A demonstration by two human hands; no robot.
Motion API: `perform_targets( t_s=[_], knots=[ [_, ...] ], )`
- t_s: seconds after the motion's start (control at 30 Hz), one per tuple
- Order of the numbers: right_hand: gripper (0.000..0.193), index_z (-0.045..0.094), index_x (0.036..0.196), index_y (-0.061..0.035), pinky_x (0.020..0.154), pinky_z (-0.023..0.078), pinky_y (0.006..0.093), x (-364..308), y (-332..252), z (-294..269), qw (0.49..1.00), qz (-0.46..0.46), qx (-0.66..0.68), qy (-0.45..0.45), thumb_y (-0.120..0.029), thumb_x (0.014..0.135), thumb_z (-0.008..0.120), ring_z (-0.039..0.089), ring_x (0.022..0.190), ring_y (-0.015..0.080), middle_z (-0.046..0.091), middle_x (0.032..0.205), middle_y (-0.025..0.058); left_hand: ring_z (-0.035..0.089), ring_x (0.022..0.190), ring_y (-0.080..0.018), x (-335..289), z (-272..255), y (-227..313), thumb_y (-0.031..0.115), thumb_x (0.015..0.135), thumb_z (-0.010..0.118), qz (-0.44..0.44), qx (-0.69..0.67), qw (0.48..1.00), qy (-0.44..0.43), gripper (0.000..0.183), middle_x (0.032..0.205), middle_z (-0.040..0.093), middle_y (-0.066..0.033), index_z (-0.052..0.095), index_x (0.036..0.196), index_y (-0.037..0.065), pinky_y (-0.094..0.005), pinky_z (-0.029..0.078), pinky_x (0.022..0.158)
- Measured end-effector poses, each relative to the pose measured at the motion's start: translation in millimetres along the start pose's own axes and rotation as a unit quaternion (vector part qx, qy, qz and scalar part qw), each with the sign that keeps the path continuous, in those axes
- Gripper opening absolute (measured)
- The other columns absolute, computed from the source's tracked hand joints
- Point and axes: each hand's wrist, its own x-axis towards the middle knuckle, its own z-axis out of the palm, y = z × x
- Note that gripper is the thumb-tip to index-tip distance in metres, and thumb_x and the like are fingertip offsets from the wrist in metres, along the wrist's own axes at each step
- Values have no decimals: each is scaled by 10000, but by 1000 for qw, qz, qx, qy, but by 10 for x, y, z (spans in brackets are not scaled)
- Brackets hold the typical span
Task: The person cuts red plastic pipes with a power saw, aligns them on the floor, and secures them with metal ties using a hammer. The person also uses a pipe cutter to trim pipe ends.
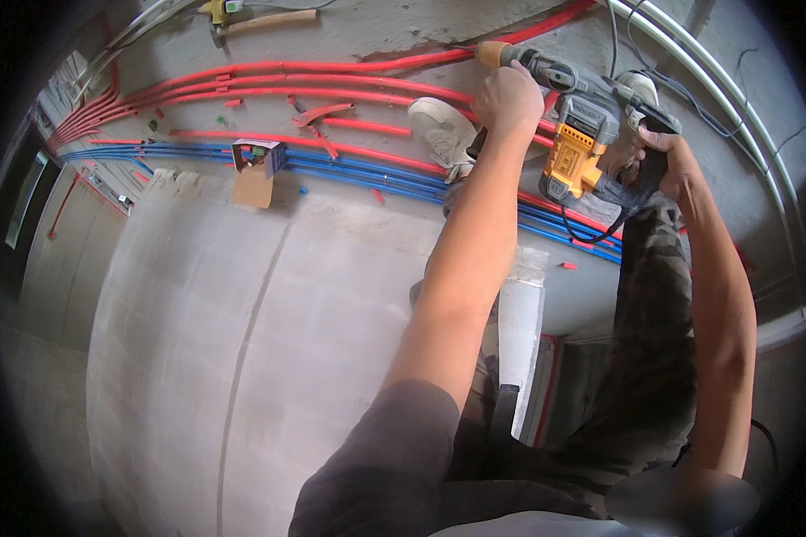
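Drill [575, 143] up front with both hands on it, and what a stretch across that body! Left hand [509, 97] closed at the forward end, just behind the tan nose [491, 54]; exactly which part sits under that palm is hidden. Right hand [667, 161] wrapped round the black rear handle [651, 174], fingers curled, a firm hold. Look at the line: the long axis runs from the right hand past the left, nose aimed leftward and slightly away from the person, while the yellow housing hangs toward the person, between the two grips. Just beyond the nose lies a long red pipe [367, 66]. Close beside the left wrist, a pale shoe [441, 132] among the pipes. Well left of the grip, a small open box [259, 157] by the blue pipes [358, 174]; farther out, a hammer [273, 21].
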Motion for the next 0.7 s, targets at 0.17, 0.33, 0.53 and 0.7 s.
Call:
perform_targets(
  t_s=[0.17,0.33,0.53,0.7],
  knots=[
    [183,628,947,-86,655,490,320,11,-50,54,998,-14,-26,-54,-221,968,750,572,673,161,605,762,21,754,1093,-431,-43,-89,-24,406,1131,403,9,17,1000,4,564,1114,788,-249,797,1065,8,-551,580,949],
    [173,621,970,-88,667,499,322,-23,-42,108,998,-21,-24,-59,-179,938,764,577,688,155,595,781,17,701,1204,-473,-176,-272,-26,431,1131,369,-27,-21,999,-20,616,1231,747,-293,779,1144,-28,-550,535,1055],
    [293,663,1144,-48,702,528,351,-178,48,133,997,-20,-17,-76,-82,887,798,634,709,191,638,831,43,749,1059,-457,-150,-357,-42,387,1129,381,0,-4,1000,4,581,1072,780,-274,781,1036,-23,-548,574,960],
    [284,663,1134,-47,750,524,352,-275,142,235,998,-30,22,-51,-53,894,815,632,764,200,649,883,35,732,1062,-496,-89,-438,-41,442,1129,340,5,20,999,-38,654,1072,764,-310,780,1004,-25,-592,552,968]
  ],
)
